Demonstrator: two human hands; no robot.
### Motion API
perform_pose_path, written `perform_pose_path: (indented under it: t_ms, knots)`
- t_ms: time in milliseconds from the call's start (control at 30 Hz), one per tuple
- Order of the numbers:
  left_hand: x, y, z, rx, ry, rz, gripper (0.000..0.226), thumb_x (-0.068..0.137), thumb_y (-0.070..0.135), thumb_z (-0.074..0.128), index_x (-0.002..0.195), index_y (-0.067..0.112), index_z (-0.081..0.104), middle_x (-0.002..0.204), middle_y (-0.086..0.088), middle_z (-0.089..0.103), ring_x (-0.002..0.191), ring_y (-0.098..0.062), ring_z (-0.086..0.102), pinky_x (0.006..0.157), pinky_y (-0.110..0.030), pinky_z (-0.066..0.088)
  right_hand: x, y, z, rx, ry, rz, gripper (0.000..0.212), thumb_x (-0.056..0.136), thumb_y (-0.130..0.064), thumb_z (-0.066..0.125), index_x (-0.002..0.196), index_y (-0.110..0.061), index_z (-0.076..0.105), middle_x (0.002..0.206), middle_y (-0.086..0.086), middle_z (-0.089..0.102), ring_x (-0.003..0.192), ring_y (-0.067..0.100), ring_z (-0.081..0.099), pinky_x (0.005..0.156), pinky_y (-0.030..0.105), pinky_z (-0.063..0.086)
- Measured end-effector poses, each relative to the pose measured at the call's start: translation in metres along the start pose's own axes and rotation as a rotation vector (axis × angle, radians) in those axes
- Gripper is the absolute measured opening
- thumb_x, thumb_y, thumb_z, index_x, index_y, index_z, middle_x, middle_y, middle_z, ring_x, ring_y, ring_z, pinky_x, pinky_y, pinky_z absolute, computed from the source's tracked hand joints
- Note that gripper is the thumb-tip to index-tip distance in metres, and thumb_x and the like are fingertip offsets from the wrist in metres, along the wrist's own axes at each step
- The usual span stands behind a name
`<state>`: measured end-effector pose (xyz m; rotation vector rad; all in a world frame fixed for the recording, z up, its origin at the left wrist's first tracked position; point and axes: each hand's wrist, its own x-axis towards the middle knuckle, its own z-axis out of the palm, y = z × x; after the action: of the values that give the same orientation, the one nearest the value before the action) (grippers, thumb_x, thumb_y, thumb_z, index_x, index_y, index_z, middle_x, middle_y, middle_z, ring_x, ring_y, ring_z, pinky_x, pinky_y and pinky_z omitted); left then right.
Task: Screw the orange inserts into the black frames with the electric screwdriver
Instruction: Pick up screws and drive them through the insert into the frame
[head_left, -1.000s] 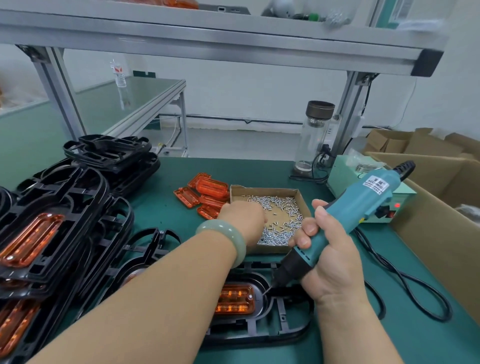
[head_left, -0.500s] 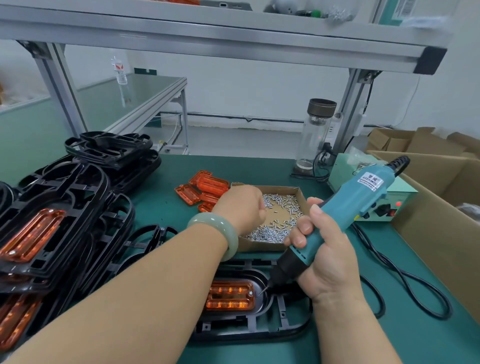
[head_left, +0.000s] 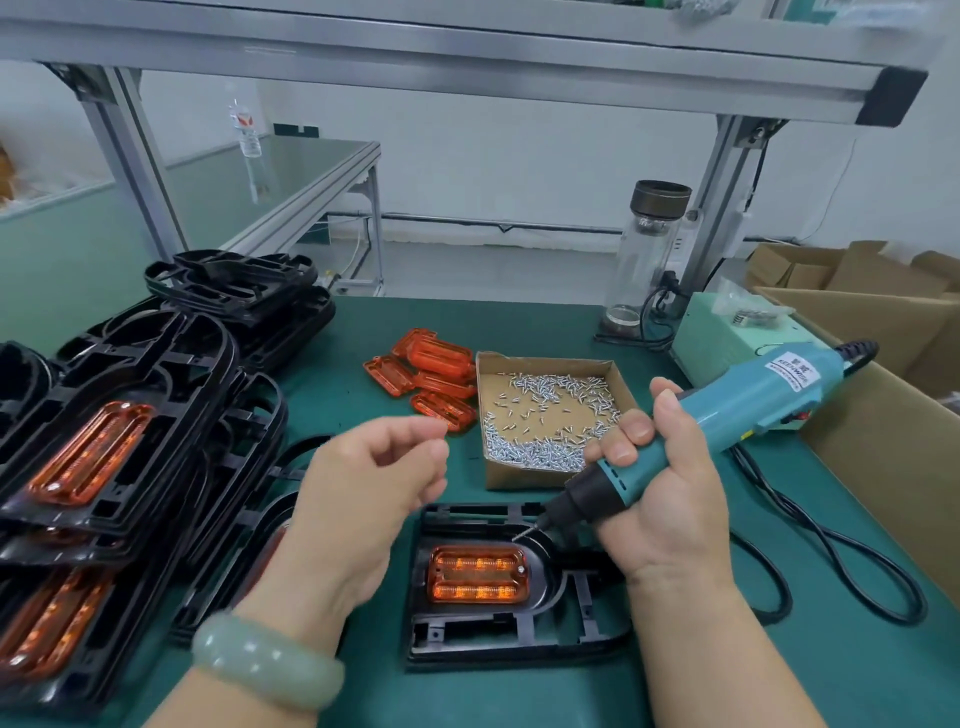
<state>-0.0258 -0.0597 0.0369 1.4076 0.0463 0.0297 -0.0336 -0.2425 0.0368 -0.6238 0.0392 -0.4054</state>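
Note:
A black frame (head_left: 519, 644) lies flat on the green mat in front of me, with an orange insert (head_left: 478, 579) seated in its oval recess. One screw head shows at the insert's right end. My right hand (head_left: 670, 499) grips the teal electric screwdriver (head_left: 727, 405), tilted, its bit tip just above the frame near the insert's upper right corner. My left hand (head_left: 363, 493) hovers left of the frame, thumb and forefinger pinched together as if on a small screw, which is blurred.
A cardboard screw box (head_left: 511, 478) sits behind the frame, with loose orange inserts (head_left: 431, 374) to its left. Stacked black frames (head_left: 130, 415) fill the left side. At the right are a large carton (head_left: 893, 441), the screwdriver's cable (head_left: 831, 561), a power unit (head_left: 727, 332) and a glass bottle (head_left: 644, 260).
My left hand has pulled back out of the screw box toward me, its fingers now pinched. The screwdriver has stayed over the frame, bit near the insert.

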Motion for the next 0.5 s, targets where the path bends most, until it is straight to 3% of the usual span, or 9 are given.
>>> perform_pose_path:
  t_ms: [100, 300, 500]
  knots:
    - [-0.013, -0.008, -0.007, 0.007, -0.003, 0.017, 0.023, 0.082, -0.002, 0.066, 0.083, 0.019, 0.074, 0.065, 0.001, 0.067, 0.063, -0.01, 0.063, 0.064, -0.024, 0.056, -0.002, 0.006, 0.005, 0.047, 0.02, -0.014, 0.018, 0.077, -0.027, 0.062, 0.093, -0.025, 0.055, 0.057, -0.009, 0.045, 0.044, 0.006, 0.043, 0.054, 0.021, 0.046]
    - [-0.02, -0.008, -0.001, 0.177, -0.079, -0.012, 0.021, 0.086, 0.016, 0.065, 0.076, 0.031, 0.074, 0.07, -0.003, 0.071, 0.05, -0.003, 0.056, 0.049, -0.017, 0.048, -0.003, 0.01, 0.01, 0.125, 0.068, -0.007, 0.022, 0.076, -0.03, 0.065, 0.096, -0.025, 0.054, 0.059, -0.009, 0.046, 0.045, 0.005, 0.045, 0.056, 0.021, 0.048]
    - [-0.023, -0.011, 0.003, 0.322, -0.15, -0.049, 0.016, 0.086, 0.027, 0.065, 0.075, 0.037, 0.074, 0.072, 0.001, 0.073, 0.051, -0.001, 0.055, 0.047, -0.014, 0.042, -0.001, 0.008, 0.01, 0.16, 0.137, -0.013, 0.01, 0.091, -0.028, 0.06, 0.085, -0.024, 0.053, 0.06, -0.01, 0.044, 0.046, 0.005, 0.044, 0.055, 0.021, 0.048]
